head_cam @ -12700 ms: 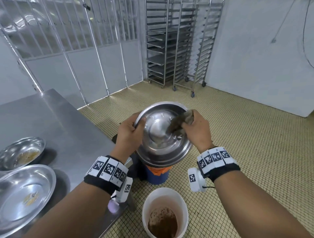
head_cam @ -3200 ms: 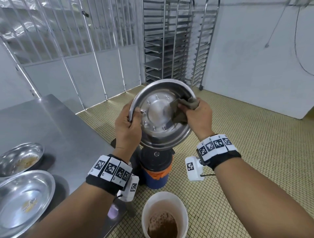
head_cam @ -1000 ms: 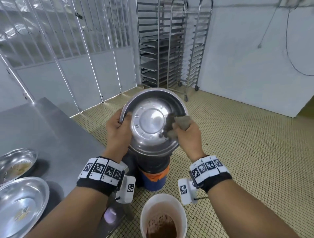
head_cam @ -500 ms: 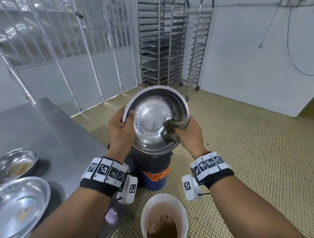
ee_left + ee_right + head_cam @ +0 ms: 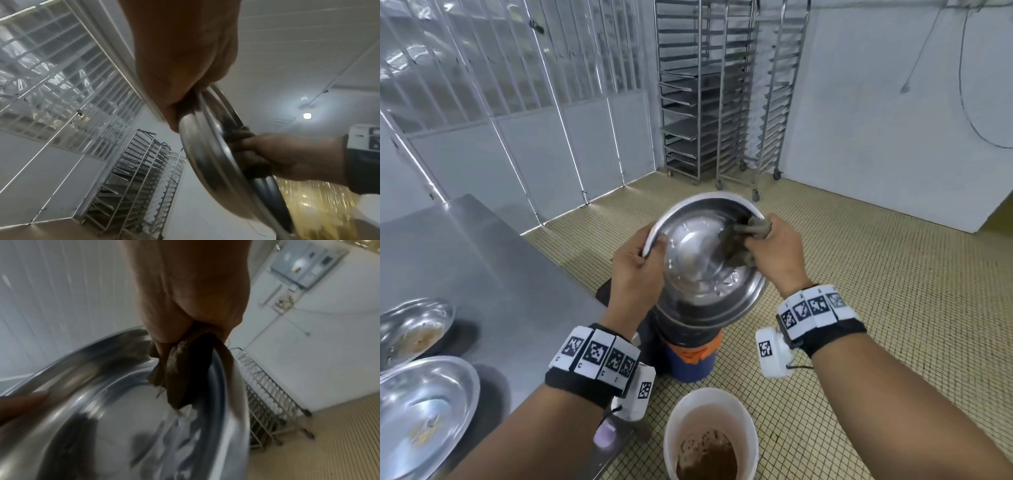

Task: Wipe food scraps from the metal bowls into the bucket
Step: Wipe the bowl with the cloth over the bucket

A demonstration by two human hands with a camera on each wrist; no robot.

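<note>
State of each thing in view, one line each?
held bowl: tilted, looks wiped clean
cloth: bunched, pressed inside bowl
left hand: grips bowl rim
right hand: grips cloth
white bucket: upright, brown scraps inside
table bowls: still soiled

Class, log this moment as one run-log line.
left hand: grips bowl rim | right hand: wipes inside with rag | bucket: below

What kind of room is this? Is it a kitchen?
Probably a big working kitchen or bakery, in its washing-up corner. Tall wheeled tray racks stand by the wall, a steel table holds dirty bowls, and the floor is tiled.
</note>
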